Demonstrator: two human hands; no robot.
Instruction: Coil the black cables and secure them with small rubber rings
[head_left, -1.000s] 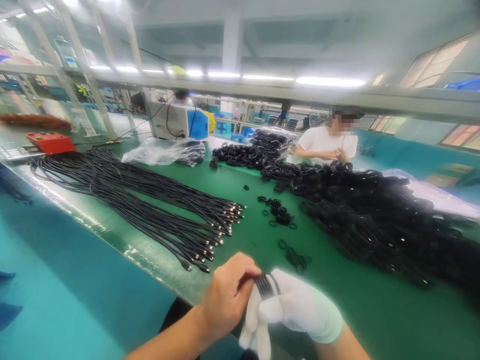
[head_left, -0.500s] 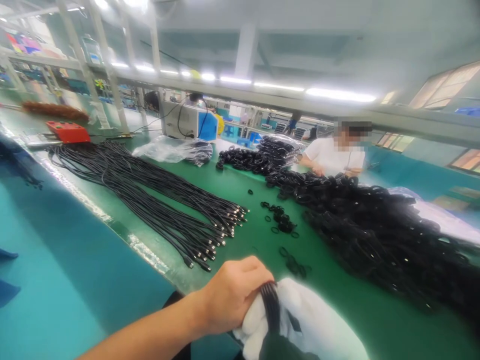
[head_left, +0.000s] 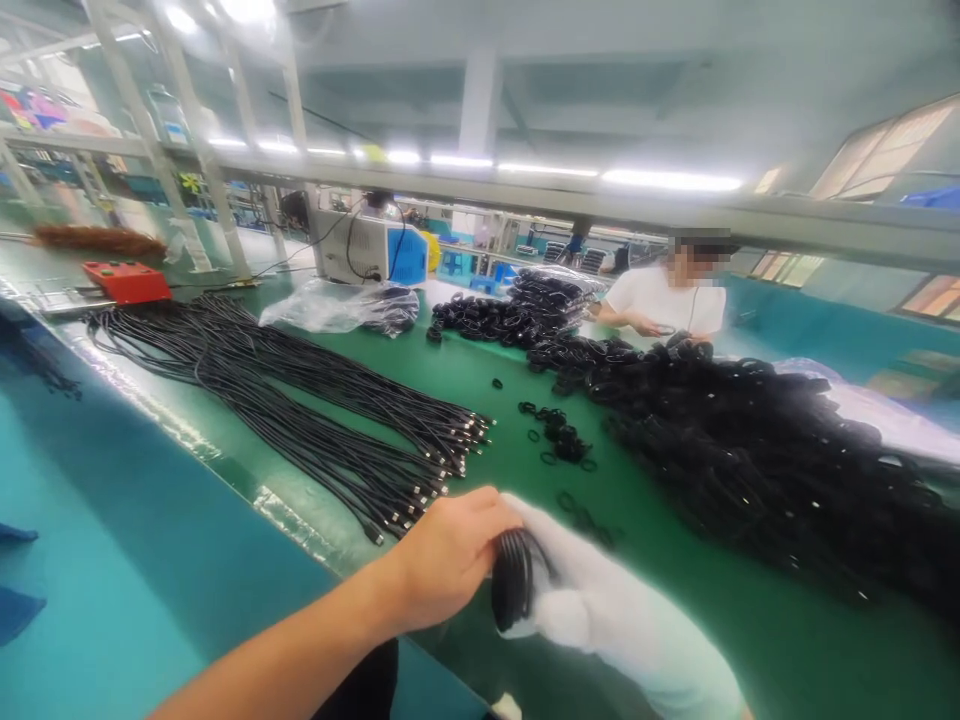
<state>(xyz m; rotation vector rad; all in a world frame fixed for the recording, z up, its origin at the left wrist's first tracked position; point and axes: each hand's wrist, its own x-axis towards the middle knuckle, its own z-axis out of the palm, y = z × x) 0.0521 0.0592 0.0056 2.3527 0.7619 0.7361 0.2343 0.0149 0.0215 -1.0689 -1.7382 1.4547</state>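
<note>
At the table's front edge, a black cable wound into a small coil [head_left: 512, 582] sits between my two hands. My left hand [head_left: 450, 548], bare, is closed over the coil's left upper side. My right hand [head_left: 566, 585], in a white glove, is wrapped round the coil from the right, and part of its fingers lies hidden behind the loops. Just beyond my left hand lie long, straight black cables [head_left: 300, 400] in two bundles, their metal-tipped plugs [head_left: 457, 445] pointing toward me. Small black rings [head_left: 562, 435] are scattered farther out on the green tabletop [head_left: 517, 475].
A large heap of coiled black cables [head_left: 750, 470] covers the right side. Across the table a person [head_left: 664, 300] in a white top handles coils. A red box [head_left: 126, 282], a clear plastic bag [head_left: 322, 308] and a white-and-blue machine [head_left: 367, 248] stand toward the back left.
Both hands have moved slightly up and left with the coil. The coil has turned so its loops show more fully. The person opposite has raised a hand slightly.
</note>
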